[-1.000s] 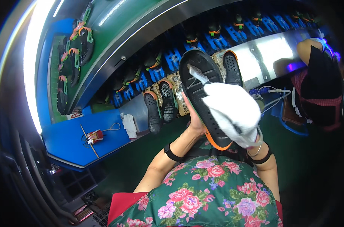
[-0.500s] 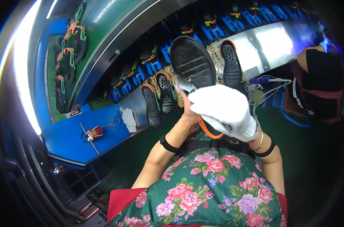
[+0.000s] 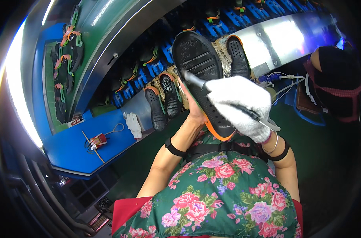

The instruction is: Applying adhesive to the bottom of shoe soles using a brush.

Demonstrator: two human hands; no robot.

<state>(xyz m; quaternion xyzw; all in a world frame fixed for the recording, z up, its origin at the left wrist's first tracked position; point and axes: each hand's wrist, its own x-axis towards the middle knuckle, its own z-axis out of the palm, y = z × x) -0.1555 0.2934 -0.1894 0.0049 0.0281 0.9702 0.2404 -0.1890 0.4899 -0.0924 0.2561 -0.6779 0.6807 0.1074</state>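
Note:
A black shoe sole (image 3: 200,55) with an orange edge is held up in front of me, its toe end pointing away. My bare left hand (image 3: 193,105) grips it along the left side, the fingers partly hidden behind it. In a white knit glove, my right hand (image 3: 244,105) is closed around a brush (image 3: 195,81) with a thin tube at its rear. The bristles touch the sole's left edge, near its middle. Toward the toe, the sole's surface looks glossy and wet. The glove covers part of the sole's right side.
More black soles (image 3: 154,107) lie on the ledge ahead; another sole (image 3: 239,55) is right of mine. Blue clamps (image 3: 238,22) line the back. On the blue table (image 3: 69,150) at left are a white glove (image 3: 133,125), a red container (image 3: 98,141) and a stick. A person (image 3: 335,79) appears at far right.
My right hand has turned and moved slightly, uncovering more of the sole's heel end and the brush handle. The brush remains near the sole's left edge. My left hand still grips the sole.

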